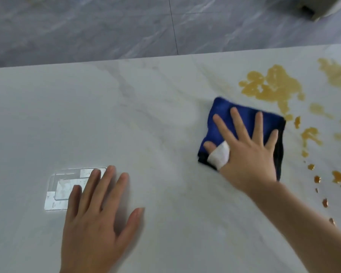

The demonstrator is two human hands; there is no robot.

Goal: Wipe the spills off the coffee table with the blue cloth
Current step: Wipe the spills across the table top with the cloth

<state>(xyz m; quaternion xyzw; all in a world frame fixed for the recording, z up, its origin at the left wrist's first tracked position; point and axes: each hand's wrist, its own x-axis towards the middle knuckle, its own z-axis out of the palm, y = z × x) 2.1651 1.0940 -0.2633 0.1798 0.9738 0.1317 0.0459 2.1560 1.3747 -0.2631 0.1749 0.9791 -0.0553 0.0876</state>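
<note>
**Desk Surface, Cloth Position and Hand State**

We see a pale marble-patterned desk point(126, 115) filling most of the head view, with a grey veined tile floor point(87, 26) beyond its far edge. At the top right corner, part of a pale object point(321, 6) stands on the floor; we cannot tell what it is.

We locate the blue cloth point(242, 119) folded into a rough square, lying flat on the desk right of centre. Amber-coloured spills point(274, 85) lie just beyond and to the right of the cloth: one large patch near the far right, a second patch at the right frame edge, and a trail of smaller drops running toward the near right edge. The cloth's right corner sits just beside the nearest drops.

We note the right hand point(248, 154) pressing down on the cloth, grip apart: the fingers point(238, 123) are straight and spread across the fabric, with the palm covering its near edge. A white wrap point(219, 156) covers the base of the thumb. The forearm enters from the lower right corner.

We note the left hand point(95, 219) resting flat on the bare desk at lower left, well apart from the cloth, grip apart with fingers straight and holding nothing. A bright rectangular reflection point(61, 190) shows on the desk surface beside its fingertips.
</note>
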